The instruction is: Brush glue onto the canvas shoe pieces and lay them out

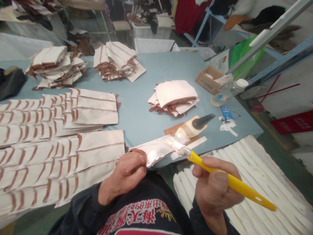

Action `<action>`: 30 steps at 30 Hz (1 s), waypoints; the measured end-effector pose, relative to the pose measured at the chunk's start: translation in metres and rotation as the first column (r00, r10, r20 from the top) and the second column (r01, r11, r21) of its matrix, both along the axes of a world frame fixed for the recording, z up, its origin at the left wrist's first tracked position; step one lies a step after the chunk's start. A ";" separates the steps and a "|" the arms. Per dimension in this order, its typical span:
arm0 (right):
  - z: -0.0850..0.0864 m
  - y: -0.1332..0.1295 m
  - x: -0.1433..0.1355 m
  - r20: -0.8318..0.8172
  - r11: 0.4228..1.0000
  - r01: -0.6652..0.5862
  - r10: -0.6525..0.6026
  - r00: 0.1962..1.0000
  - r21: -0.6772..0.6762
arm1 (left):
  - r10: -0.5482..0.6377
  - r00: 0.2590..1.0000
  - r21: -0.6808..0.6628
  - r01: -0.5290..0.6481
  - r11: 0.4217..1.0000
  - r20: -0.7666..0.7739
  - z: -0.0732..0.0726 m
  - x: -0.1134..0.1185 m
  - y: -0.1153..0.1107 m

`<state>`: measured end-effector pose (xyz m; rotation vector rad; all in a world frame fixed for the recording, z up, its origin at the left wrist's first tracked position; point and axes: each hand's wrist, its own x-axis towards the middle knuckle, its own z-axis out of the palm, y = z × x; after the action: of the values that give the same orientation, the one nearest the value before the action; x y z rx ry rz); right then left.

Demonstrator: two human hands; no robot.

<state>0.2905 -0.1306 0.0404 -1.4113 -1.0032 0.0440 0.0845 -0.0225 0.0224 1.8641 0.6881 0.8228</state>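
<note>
My right hand (217,186) is closed around a yellow-handled paintbrush (234,184). White, wet-looking bristles rest on a long pale strip with a brown edge (158,148), which has a shiny wet patch near its left end. My left hand (129,169) pinches that left end, where the brown edge folds over. Just beyond the strip's far end lies a cream-coloured container with a dark spout (193,125), tipped on its side over a brown piece. Whether the bristles press down or only touch lightly, I cannot tell.
Overlapping rows of pale, brown-edged pieces (97,107) cover the table's left side. Stacks of similar pieces (176,94) stand farther back. At right are a clear bottle (228,93), a cardboard box (210,80) and a blue packet (227,112). White strips (256,169) lie at lower right.
</note>
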 end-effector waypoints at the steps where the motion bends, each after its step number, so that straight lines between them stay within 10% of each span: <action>1: 0.002 -0.001 -0.001 -0.035 1.000 -0.001 0.001 0.999 0.003 | -0.023 1.000 0.094 0.022 0.995 0.005 -0.003 0.000 -0.001; 5: 0.008 -0.005 -0.003 -0.128 0.997 -0.078 0.081 0.988 0.029 | -0.060 0.997 0.323 0.075 0.943 -0.054 -0.010 -0.003 -0.001; 18: 0.006 -0.008 0.001 -0.003 0.960 -0.161 0.165 0.986 -0.229 | -0.071 0.997 0.375 0.072 0.924 -0.016 -0.019 0.000 0.000; 23: 0.016 -0.005 -0.013 -0.187 0.959 -0.231 0.200 0.962 -0.162 | -0.061 0.998 0.466 0.063 0.882 -0.019 -0.018 0.001 0.002; 30: 0.022 0.015 0.004 -0.318 0.994 -0.098 0.077 0.945 -0.050 | 0.031 0.998 0.290 -0.044 0.956 0.050 -0.022 0.002 -0.003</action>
<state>0.2942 -0.1159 0.0621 -1.3653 -0.8019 0.3613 0.0864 -0.0258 0.0002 2.0930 0.6004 1.0335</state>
